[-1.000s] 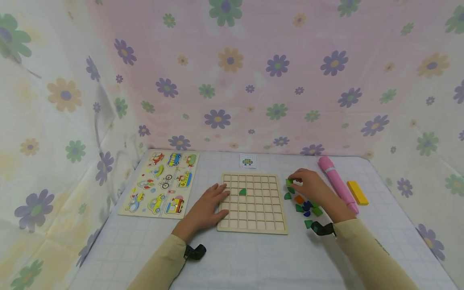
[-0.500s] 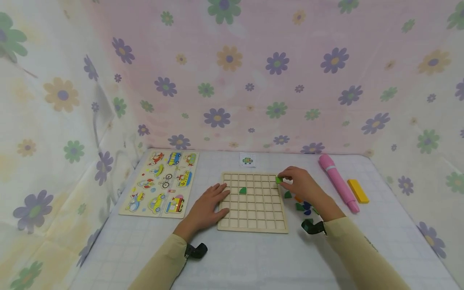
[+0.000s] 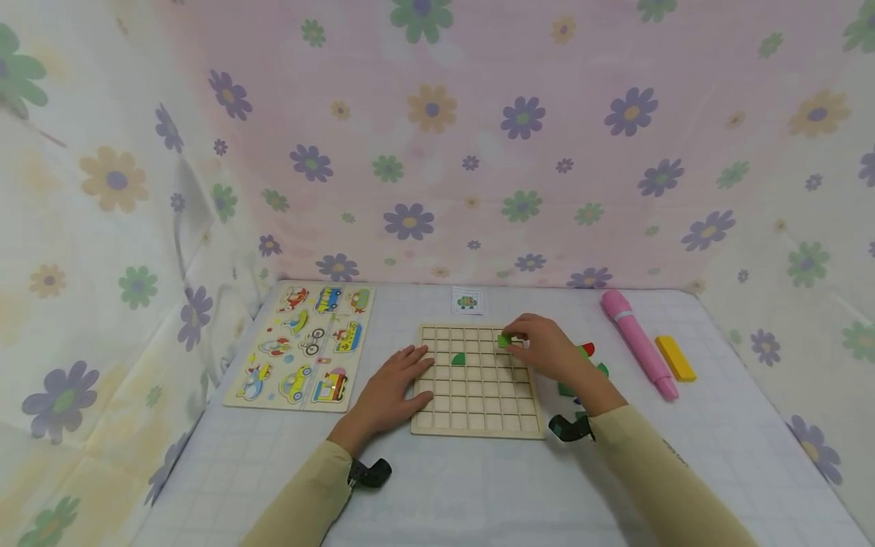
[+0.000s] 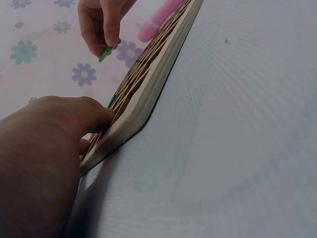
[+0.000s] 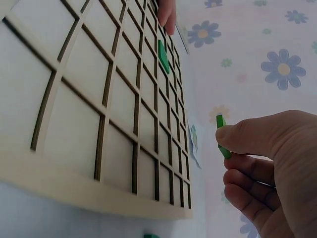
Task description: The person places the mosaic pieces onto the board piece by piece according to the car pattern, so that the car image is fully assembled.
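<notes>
A wooden grid board (image 3: 475,422) lies mid-table, with one dark green quarter-round tile (image 3: 459,359) in a cell of its upper left part. My left hand (image 3: 390,391) rests on the board's left edge, fingers straight and spread, thumb on the rim. My right hand (image 3: 543,346) pinches a light green tile (image 5: 221,136) between thumb and fingertips, held above the board's upper right cells. In the right wrist view this tile is edge-on, clear of the grid. Loose tiles (image 3: 566,389) in green, red and blue lie right of the board, partly hidden under my right hand and wrist.
Behind the board lies a small picture card (image 3: 467,301). A vehicle puzzle board (image 3: 301,349) is at the left. On the right are a pink marker-shaped stick (image 3: 639,342) and a yellow block (image 3: 675,358). Flowered cloth walls (image 3: 472,137) surround the table.
My right hand has carried the light green tile leftward from the loose pile to over the board. A red tile has come into view behind it. The left hand has stayed put.
</notes>
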{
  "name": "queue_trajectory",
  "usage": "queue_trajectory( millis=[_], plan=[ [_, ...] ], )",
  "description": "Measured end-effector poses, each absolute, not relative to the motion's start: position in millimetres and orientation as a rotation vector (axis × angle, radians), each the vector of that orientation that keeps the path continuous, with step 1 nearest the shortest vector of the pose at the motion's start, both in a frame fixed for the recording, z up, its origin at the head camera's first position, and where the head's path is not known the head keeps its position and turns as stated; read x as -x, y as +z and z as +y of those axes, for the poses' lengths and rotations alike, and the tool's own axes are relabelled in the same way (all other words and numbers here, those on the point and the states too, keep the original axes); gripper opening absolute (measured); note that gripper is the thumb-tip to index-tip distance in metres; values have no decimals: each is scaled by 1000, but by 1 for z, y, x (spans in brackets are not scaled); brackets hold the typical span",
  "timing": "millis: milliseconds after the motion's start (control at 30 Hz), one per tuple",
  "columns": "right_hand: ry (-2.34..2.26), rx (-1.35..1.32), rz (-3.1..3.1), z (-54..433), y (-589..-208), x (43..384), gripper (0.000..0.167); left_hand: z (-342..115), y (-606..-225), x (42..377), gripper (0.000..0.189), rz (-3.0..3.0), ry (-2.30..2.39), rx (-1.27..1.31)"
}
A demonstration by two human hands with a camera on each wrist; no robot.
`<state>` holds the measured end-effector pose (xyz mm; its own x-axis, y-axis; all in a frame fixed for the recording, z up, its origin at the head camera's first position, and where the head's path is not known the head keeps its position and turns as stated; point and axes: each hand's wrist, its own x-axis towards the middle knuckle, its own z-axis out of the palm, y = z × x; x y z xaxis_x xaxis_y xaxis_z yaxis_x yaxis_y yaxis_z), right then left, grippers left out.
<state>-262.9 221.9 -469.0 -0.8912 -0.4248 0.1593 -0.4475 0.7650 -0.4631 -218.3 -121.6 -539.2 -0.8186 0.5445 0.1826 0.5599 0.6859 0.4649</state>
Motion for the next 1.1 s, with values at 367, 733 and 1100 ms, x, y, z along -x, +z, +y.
queue_trajectory(
  millis=[367, 733, 1100],
  plan=[
    [826, -780, -2932, 197, -477, 263, 22, -118, -541, 220, 63, -2841, -801, 918],
    [810, -816, -2992, 178, -486, 267, 19, -119, -539, 218, 63, -2870, -818, 893],
    [742, -861, -2989, 171, -495, 272, 20, -119, -543, 220, 64, -2887, -800, 867]
  ],
)
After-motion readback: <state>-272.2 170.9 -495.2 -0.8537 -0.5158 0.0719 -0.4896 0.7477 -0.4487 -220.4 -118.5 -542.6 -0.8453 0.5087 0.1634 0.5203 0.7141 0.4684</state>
